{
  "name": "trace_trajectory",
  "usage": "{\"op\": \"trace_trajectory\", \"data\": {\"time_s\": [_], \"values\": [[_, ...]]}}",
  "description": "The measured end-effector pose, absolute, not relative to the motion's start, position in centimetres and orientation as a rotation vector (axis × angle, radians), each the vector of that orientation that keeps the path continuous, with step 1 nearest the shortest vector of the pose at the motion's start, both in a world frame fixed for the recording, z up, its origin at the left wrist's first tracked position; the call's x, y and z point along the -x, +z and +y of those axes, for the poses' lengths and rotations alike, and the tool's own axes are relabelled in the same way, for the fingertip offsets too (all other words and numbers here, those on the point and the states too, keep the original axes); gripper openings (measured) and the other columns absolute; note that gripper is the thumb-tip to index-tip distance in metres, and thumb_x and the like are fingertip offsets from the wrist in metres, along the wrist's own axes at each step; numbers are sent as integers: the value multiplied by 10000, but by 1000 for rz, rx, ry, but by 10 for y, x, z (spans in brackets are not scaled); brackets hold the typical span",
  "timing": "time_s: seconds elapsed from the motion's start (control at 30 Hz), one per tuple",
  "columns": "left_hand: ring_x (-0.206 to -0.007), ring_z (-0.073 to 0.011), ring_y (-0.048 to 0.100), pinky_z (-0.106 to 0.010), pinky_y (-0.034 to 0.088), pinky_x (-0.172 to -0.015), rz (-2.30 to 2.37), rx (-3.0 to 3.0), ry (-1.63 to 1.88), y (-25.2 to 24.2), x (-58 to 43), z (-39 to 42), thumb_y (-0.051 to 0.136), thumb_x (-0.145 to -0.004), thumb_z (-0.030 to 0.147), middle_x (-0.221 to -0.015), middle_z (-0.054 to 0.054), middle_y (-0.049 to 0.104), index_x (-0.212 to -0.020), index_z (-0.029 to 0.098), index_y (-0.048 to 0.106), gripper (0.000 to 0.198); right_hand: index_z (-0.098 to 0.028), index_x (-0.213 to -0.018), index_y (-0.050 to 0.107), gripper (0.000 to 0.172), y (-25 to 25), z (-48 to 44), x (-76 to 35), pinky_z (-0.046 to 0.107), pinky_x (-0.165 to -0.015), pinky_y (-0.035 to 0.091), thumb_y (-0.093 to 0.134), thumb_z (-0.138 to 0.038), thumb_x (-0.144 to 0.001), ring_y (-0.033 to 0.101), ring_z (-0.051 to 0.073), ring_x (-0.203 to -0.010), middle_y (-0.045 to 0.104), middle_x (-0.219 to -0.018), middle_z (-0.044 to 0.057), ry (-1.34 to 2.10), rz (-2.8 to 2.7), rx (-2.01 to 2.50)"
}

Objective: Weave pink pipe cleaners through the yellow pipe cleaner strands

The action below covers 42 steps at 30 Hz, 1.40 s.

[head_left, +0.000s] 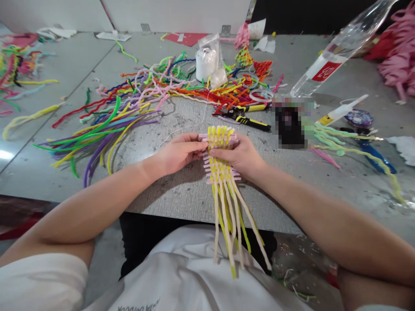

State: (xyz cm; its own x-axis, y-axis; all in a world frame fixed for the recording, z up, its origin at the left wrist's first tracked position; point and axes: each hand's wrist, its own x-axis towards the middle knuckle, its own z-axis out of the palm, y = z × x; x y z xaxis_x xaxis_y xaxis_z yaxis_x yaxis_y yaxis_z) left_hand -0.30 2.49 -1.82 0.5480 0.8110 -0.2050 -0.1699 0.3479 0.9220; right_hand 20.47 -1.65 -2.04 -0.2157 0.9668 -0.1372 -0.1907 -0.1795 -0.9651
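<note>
Between my hands is a woven strip of pipe cleaners (223, 169), yellow and cream lengthwise with pale lilac pieces crossing them. Its loose yellow and cream ends hang over the table edge toward my lap. My left hand (183, 152) pinches the upper left side of the weave, thumb and forefinger together. On the opposite side my right hand (244, 156) grips the weave, its thumb lying across the front. The fingers behind the weave are partly hidden. Just beyond it lie pliers (249, 119) with yellow and black handles.
Loose colourful pipe cleaners (94, 134) spread over the grey table (181, 194) to the left and back. A white thread spool (205, 65) stands among them. At right are a tilted plastic bottle (327, 65), a glue tube (340, 110), blue-handled scissors (376, 157) and a pink bundle (398, 56).
</note>
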Motion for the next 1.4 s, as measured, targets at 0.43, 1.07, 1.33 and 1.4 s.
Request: {"op": "trace_trajectory", "data": {"time_s": [0.43, 1.07, 1.33, 1.4], "values": [[-714, -99, 617, -247, 484, -681, 789, -1151, 715, -17, 8, 25, 907, -846, 322, -840, -14, 702, -913, 166, 772, 216, -279, -929, 852, 469, -17, -19, -204, 500, -930, 696, 1071, -531, -600, 838, 316, -968, 878, -985, 41, 1602, -1054, 1002], [-591, -125, 595, -259, 457, -554, 939, -1486, 470, -8, 8, 25, 838, -825, 334, -721, -15, 701, -823, 177, 748, 181, -246, -827, 770, 223, -19, -2, -222, 365, -683, 528, 928, -368, -727, 649, 214, -753, 747, -812, 12, 1136, -1560, 1156], [-566, -107, 503, -260, 334, -529, 1066, -1763, 302, 7, 0, 21, 744, -832, 289, -610, 19, 581, -679, 172, 688, 201, -276, -1360, 707, 612, -19, 0, -228, 430, -852, 574, 890, -366, -782, 727, 267, -917, 809, -1036, 50, 738, -1815, 1135], [-558, -99, 466, -266, 306, -527, 1084, -1785, 272, 10, -1, 20, 722, -830, 278, -590, 32, 539, -646, 172, 661, 221, -268, -1417, 660, 679, -17, 1, -228, 420, -833, 561, 870, -338, -775, 725, 259, -881, 801, -1012, 42, 656, -1933, 1114]]}}
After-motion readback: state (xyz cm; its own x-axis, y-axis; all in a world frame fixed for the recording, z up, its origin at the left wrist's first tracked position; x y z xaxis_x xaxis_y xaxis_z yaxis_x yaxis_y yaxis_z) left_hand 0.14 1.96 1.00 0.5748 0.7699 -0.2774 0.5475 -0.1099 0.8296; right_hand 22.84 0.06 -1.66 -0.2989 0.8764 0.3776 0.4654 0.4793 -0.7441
